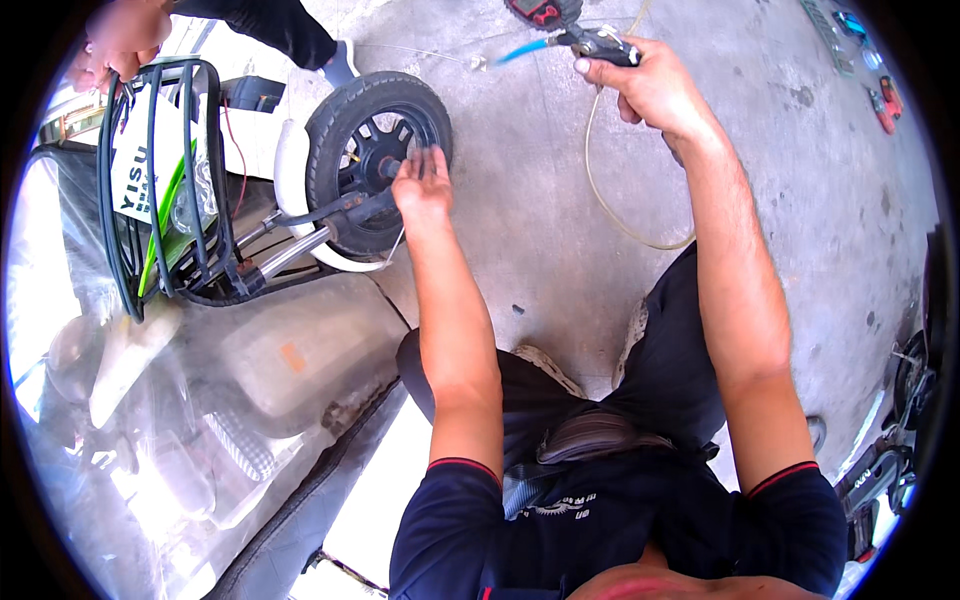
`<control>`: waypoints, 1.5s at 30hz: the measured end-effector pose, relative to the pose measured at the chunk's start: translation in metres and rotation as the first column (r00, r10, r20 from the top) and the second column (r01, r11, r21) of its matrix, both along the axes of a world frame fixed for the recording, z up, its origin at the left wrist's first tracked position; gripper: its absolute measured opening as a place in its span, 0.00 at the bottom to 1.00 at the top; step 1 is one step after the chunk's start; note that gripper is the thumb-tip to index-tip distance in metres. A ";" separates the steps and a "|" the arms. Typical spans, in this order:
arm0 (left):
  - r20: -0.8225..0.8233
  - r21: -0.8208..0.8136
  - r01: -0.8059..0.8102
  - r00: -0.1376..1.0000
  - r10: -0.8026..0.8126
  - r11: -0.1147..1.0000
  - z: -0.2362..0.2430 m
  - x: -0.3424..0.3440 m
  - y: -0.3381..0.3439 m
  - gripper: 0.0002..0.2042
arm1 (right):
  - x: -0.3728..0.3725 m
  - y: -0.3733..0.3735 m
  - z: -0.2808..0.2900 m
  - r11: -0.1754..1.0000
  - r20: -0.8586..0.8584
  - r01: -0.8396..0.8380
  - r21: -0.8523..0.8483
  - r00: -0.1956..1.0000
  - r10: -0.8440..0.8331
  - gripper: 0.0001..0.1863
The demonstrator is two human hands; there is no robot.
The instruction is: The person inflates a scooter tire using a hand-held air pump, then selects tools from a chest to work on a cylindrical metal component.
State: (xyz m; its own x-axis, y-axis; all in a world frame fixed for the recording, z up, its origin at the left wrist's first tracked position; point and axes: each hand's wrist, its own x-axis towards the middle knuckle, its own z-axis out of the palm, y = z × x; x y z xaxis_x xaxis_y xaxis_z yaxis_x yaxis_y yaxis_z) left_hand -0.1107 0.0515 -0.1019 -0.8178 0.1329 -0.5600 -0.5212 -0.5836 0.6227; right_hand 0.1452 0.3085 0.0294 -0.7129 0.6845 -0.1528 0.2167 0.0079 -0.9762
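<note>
My left hand (423,186) is at the hub of the scooter's front wheel (335,120), fingers raised and apart, slightly blurred. The black tyre surrounds a dark spoked rim beside the fork (296,249) and white mudguard (290,160). Up at the top, my right hand (660,90) grips a black air inflator gun (602,46) with a red-and-black gauge (540,14), a blue nozzle section (520,51) and a pale looping hose (592,168).
Another person's hand (125,35) holds the black front rack (110,205); their leg (290,35) stands behind the wheel. Translucent plastic covering (170,465) drapes the scooter at left. Tools (884,105) lie upper right on the concrete floor (800,180); dark machinery (885,450) lines the right edge.
</note>
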 end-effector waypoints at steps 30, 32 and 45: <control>0.113 -0.053 -0.649 0.751 0.650 0.759 0.021 -0.094 0.015 0.19 | -0.029 -0.016 -0.010 0.997 0.111 -0.083 0.002 0.990 0.082 0.14; 0.111 -0.042 -0.661 0.742 0.661 0.749 0.023 -0.091 0.018 0.19 | -0.032 -0.017 -0.012 0.997 0.092 -0.082 -0.012 0.992 0.083 0.14; 0.206 -0.091 -0.605 0.765 0.610 0.791 0.012 -0.120 -0.001 0.15 | -0.051 -0.018 -0.019 0.993 0.092 -0.120 -0.006 0.989 0.120 0.13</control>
State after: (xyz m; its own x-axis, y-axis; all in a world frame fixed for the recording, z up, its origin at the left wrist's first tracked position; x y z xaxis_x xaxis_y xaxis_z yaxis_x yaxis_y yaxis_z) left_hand -0.2308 0.0507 -0.0902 -0.5839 -0.3625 -0.7264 -0.1817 -0.8137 0.5521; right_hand 0.0939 0.2910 0.0099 -0.7724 0.5951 -0.2218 0.3033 0.0388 -0.9521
